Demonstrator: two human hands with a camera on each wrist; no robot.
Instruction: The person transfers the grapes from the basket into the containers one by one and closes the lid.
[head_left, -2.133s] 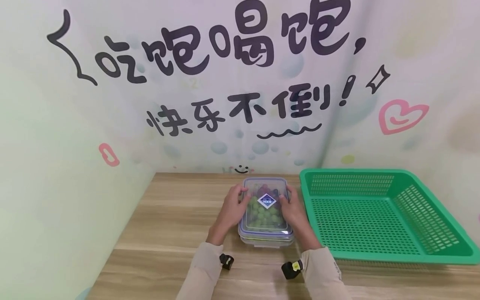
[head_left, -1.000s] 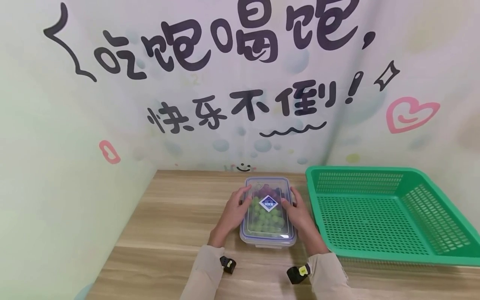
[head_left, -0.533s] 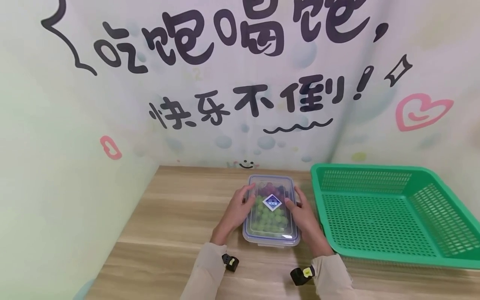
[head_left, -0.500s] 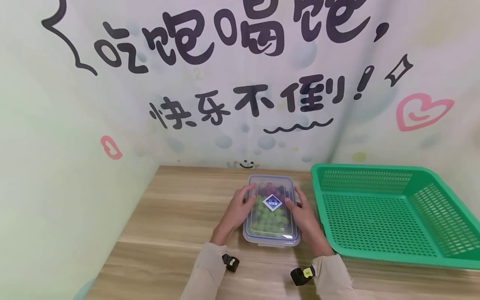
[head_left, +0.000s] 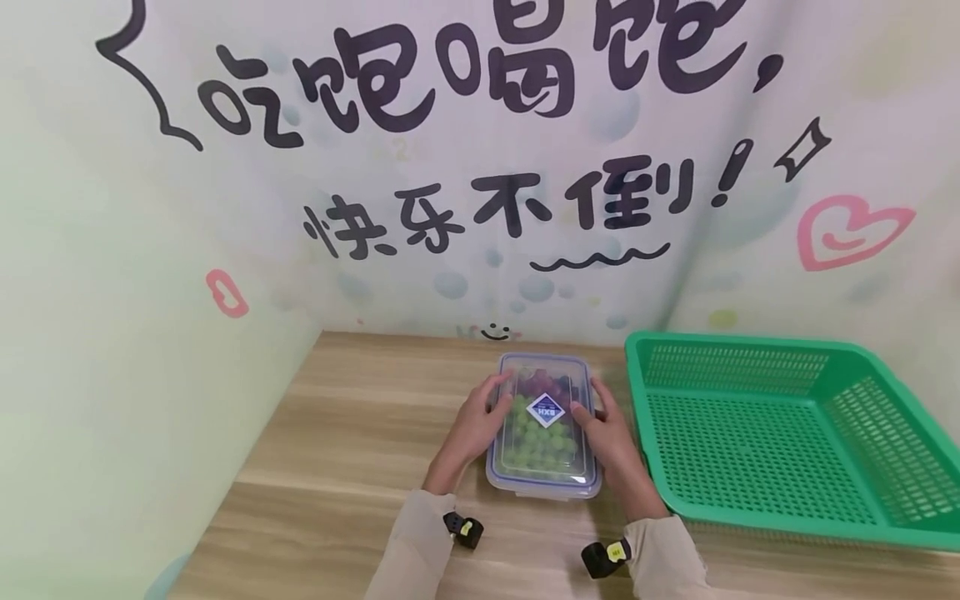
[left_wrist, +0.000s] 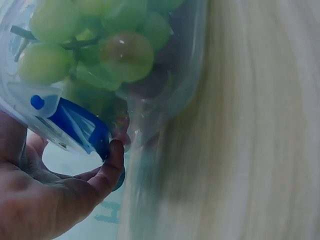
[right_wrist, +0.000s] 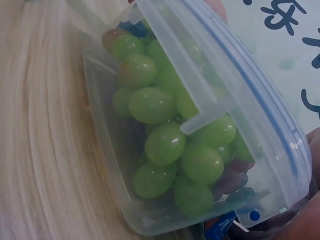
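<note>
A clear food container (head_left: 517, 479) with a blue-lined lid (head_left: 534, 457) sits on the wooden table in the head view. Green grapes (right_wrist: 157, 105) and darker red-purple ones show inside, and a blue-and-white diamond label is on the lid. My left hand (head_left: 474, 427) holds the container's left side, its thumb at the lid's edge. On the right side my right hand (head_left: 613, 440) grips it likewise, thumb on top. Both wrist views show blue-jointed side latches; the one in the left wrist view (left_wrist: 80, 122) hangs by my fingers. In the right wrist view, a clear flap (right_wrist: 172, 65) hangs down the container's front.
A large green plastic basket (head_left: 750, 450) stands close to the right of my right hand. The wooden table (head_left: 330, 433) extends to the left, and a printed wall (head_left: 420, 292) rises behind its back edge.
Two seconds ago the lid's front edge stood higher above the container's rim; now it lies close to it. Both hands keep their places at the sides. The head view has shifted slightly.
</note>
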